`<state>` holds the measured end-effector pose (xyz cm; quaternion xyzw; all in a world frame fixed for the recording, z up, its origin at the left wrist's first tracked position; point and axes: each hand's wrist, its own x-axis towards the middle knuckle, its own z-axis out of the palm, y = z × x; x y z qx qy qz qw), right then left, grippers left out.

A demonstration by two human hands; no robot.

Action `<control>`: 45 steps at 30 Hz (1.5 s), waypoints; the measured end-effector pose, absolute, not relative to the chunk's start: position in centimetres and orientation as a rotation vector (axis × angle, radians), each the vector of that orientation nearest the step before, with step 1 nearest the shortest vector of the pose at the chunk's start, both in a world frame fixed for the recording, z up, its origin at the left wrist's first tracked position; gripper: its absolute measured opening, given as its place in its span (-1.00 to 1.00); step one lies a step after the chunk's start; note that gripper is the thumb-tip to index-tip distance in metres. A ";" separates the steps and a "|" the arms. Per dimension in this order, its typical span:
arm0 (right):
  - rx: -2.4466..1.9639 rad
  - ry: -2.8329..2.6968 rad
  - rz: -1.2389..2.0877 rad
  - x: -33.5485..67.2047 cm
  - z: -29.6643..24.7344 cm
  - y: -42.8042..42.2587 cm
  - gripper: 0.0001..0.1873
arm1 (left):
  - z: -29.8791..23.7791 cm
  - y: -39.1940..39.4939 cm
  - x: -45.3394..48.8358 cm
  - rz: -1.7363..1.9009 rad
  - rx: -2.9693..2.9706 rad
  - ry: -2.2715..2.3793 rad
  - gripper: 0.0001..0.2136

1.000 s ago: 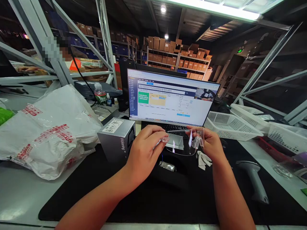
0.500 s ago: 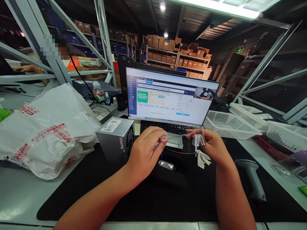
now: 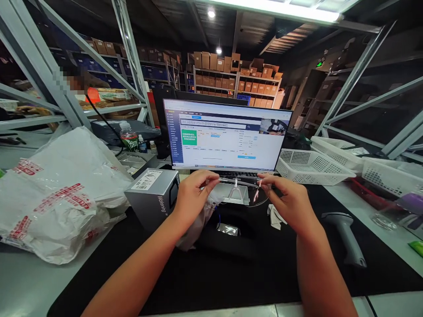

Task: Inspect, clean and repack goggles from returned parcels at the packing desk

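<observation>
My left hand [image 3: 195, 190] and my right hand [image 3: 284, 196] are raised over the black mat, in front of the monitor. Between them is a thin, clear piece with a nose bridge, which looks like glasses [image 3: 235, 190]. My left finger and thumb pinch its left end; my right fingers grip its right end, beside a small pinkish strip. Behind it lies a pale, shallow rectangular piece [image 3: 243, 198], partly covered. A greyish translucent plastic bag [image 3: 194, 229] shows beside my left forearm. Below lies a silver packet [image 3: 228, 229] on something black. A crumpled light cloth [image 3: 275, 217] rests near my right hand.
A grey printed box [image 3: 150, 200] and a large white plastic bag [image 3: 66, 193] stand left. The monitor [image 3: 224, 136] is ahead. At right are a barcode scanner [image 3: 346, 237] and white perforated baskets [image 3: 310, 169]. Bottles [image 3: 130, 136] stand at back left.
The clear piece has turned so its nose bridge shows. My left hand has moved left and the right hand's grip has shifted. The greyish bag has come into view. The camera view has shifted slightly.
</observation>
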<state>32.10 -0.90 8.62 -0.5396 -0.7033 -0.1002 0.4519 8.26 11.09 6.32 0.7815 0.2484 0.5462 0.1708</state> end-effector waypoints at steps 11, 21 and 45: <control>-1.264 -1.707 0.039 32.3 9.0 -2.1 -0.79 | 6.0 11.6 8.5 1.449 2.149 0.736 -0.89; -1.253 -1.755 0.134 32.6 9.5 -2.9 -0.80 | 6.3 11.4 8.8 1.353 2.043 0.711 -0.86; -1.300 -1.252 0.606 37.0 9.5 -0.7 -0.58 | 2.2 7.7 7.3 0.287 2.707 1.590 -0.73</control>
